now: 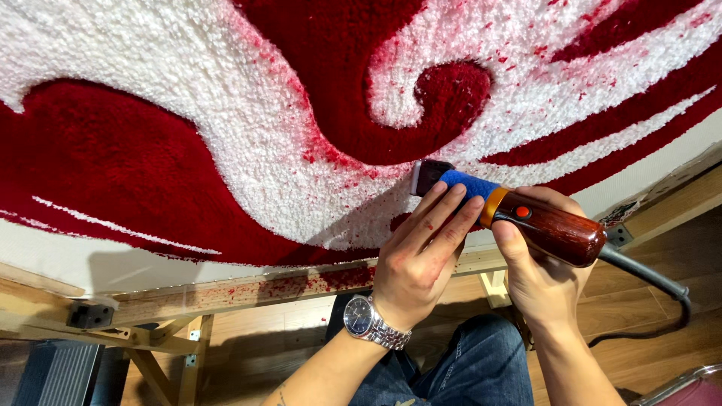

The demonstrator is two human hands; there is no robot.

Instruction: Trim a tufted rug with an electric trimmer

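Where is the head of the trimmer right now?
In the head view, right of centre, the trimmer's head presses on the rug below the red spiral, at the red-white border, just above the left hand.

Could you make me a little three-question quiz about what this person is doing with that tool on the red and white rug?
1. True or false: both hands are on the trimming tool.
2. Which hand wears the wristwatch? A) left B) right C) neither
3. Fill in: the tool's head touches the rug where white pile meets ____ pile.

Key
1. True. The right hand grips the dark wooden handle, while the left hand rests its fingers on the blue front part.
2. A. The silver watch sits on the left wrist.
3. Red. Loose red fluff is scattered over the white pile around the head and on the wooden frame below.
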